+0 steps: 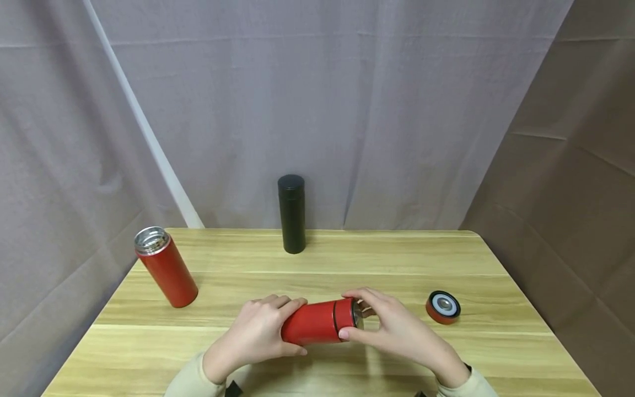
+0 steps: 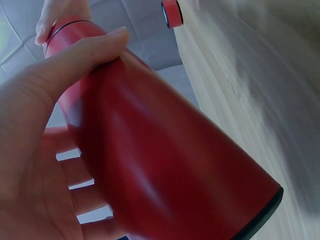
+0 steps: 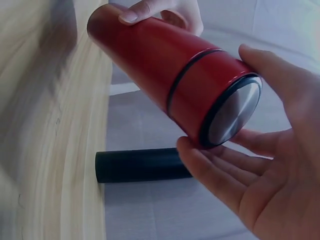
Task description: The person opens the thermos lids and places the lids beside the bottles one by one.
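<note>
A red thermos lies tilted on its side between both hands, its lid pointing right. A black ring separates lid and body, and the lid's end is a silver disc. My left hand grips the body near its base, the thumb laid along the side in the left wrist view. With thumb and fingertips, my right hand holds the lid around its rim; the palm stays apart from the silver end. Whether the thermos touches the table is unclear.
A second red thermos stands without a lid at the left, its steel mouth showing. A loose red lid lies inside-up on the right. A black thermos stands near the back edge of the wooden table, before grey curtains.
</note>
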`<action>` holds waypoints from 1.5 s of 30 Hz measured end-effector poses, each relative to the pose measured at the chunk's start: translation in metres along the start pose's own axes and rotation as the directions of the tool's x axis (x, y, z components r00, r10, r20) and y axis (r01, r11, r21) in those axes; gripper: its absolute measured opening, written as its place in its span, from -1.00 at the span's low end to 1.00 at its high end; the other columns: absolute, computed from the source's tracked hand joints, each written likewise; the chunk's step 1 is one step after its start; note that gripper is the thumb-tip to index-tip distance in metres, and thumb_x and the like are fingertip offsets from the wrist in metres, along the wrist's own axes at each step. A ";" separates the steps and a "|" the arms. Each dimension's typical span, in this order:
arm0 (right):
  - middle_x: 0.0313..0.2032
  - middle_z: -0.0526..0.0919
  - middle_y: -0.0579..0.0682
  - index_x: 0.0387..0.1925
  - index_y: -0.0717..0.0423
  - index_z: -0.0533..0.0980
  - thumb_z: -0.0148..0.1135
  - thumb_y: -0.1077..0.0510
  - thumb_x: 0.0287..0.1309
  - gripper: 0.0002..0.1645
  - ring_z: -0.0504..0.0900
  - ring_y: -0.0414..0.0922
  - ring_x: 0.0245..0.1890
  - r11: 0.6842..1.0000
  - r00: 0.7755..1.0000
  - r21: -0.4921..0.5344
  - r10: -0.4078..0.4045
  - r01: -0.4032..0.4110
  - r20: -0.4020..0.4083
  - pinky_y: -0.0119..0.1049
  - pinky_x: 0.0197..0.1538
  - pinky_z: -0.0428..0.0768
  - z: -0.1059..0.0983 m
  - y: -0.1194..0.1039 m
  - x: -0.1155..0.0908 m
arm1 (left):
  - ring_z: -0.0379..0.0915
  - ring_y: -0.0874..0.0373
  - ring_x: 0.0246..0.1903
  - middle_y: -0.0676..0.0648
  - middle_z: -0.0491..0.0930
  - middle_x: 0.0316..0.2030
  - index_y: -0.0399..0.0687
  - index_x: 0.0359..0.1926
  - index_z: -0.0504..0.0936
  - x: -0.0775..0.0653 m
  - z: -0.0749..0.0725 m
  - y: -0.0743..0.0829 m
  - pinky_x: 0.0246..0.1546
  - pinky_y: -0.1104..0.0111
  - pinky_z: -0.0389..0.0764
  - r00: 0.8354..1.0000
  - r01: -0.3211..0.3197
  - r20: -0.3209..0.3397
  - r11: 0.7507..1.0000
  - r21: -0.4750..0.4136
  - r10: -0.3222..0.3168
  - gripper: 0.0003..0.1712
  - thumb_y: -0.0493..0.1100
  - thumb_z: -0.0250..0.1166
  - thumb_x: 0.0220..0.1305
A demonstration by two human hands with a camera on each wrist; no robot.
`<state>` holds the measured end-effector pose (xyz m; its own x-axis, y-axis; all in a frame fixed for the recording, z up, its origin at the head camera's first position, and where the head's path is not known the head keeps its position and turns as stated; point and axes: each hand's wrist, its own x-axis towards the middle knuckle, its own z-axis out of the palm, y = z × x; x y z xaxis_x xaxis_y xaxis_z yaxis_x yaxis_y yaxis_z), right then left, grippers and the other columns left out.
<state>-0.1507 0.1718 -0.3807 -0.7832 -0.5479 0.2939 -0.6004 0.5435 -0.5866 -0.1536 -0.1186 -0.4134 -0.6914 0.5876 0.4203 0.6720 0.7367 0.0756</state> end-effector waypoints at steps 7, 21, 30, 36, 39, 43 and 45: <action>-0.06 0.61 -0.30 0.18 -0.09 0.52 0.52 -0.15 0.06 -0.33 0.60 -0.31 -0.17 0.987 0.986 0.010 -0.158 0.158 -0.053 -0.26 -0.13 0.63 -0.001 0.003 0.000 | 0.60 0.19 -0.18 0.09 0.67 -0.12 0.10 0.18 0.61 0.003 -0.001 -0.001 -0.39 0.25 0.59 1.000 0.003 0.018 0.999 -0.034 -0.002 -0.05 0.39 0.60 -0.26; 0.28 0.42 -0.08 0.28 -0.20 0.44 0.52 0.17 0.08 -0.26 0.49 -0.13 0.20 0.930 0.929 -0.005 -0.365 0.366 0.063 -0.17 0.08 0.60 -0.006 -0.001 -0.001 | 0.55 0.36 -0.20 0.24 0.67 -0.09 0.23 0.19 0.59 0.000 0.001 -0.004 -0.32 0.36 0.53 0.987 0.060 0.162 0.966 -0.253 -0.018 -0.14 0.37 0.57 -0.16; 0.08 0.55 -0.36 0.32 -0.27 0.40 0.35 -0.41 0.08 -0.18 0.57 -0.26 -0.05 0.996 1.000 -0.093 0.002 -0.001 0.011 -0.17 -0.07 0.61 -0.003 -0.002 -0.004 | 0.58 0.28 -0.25 0.13 0.66 -0.16 0.13 0.22 0.60 -0.003 0.000 -0.002 -0.45 0.31 0.48 0.994 0.056 0.104 0.994 -0.097 -0.046 -0.05 0.39 0.58 -0.23; -0.05 0.61 -0.32 0.25 -0.22 0.46 0.37 -0.39 0.09 -0.24 0.59 -0.26 -0.18 0.997 1.000 -0.076 -0.005 0.007 0.031 -0.19 -0.15 0.61 -0.003 0.000 -0.004 | 0.59 0.25 -0.25 0.11 0.66 -0.16 0.09 0.21 0.60 -0.002 0.000 -0.002 -0.45 0.31 0.51 0.995 0.034 0.092 0.996 -0.079 -0.027 -0.04 0.38 0.59 -0.23; 0.04 0.59 -0.31 0.28 -0.25 0.44 0.47 -0.27 0.07 -0.25 0.59 -0.28 -0.11 0.995 0.996 -0.053 -0.087 0.089 0.034 -0.19 -0.09 0.63 -0.003 0.000 -0.005 | 0.59 0.25 -0.24 0.11 0.66 -0.14 0.10 0.22 0.59 -0.002 0.000 -0.003 -0.42 0.30 0.52 0.994 0.035 0.106 0.995 -0.092 -0.025 -0.04 0.39 0.58 -0.23; 0.22 0.49 -0.19 0.33 -0.25 0.40 0.57 0.05 0.03 -0.17 0.54 -0.17 0.12 0.961 0.963 -0.071 -0.265 0.268 0.054 -0.13 0.03 0.62 -0.003 0.001 -0.006 | 0.59 0.26 -0.20 0.11 0.67 -0.11 0.14 0.24 0.58 -0.003 -0.001 -0.003 -0.40 0.29 0.50 0.989 0.057 0.139 0.990 -0.126 -0.039 -0.04 0.41 0.56 -0.20; 0.29 0.43 -0.10 0.33 -0.25 0.41 0.57 0.19 0.01 -0.14 0.49 -0.10 0.20 0.930 0.936 -0.104 -0.347 0.352 0.063 -0.10 0.06 0.61 -0.003 0.001 -0.006 | 0.58 0.28 -0.19 0.12 0.67 -0.09 0.16 0.24 0.58 -0.004 -0.001 -0.004 -0.40 0.30 0.49 0.987 0.067 0.153 0.987 -0.145 -0.045 -0.05 0.42 0.55 -0.19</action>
<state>-0.1472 0.1777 -0.3807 -0.5145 -0.7412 0.4311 -0.8509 0.3792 -0.3635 -0.1530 -0.1244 -0.4141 -0.7530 0.5984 0.2736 0.6556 0.7180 0.2338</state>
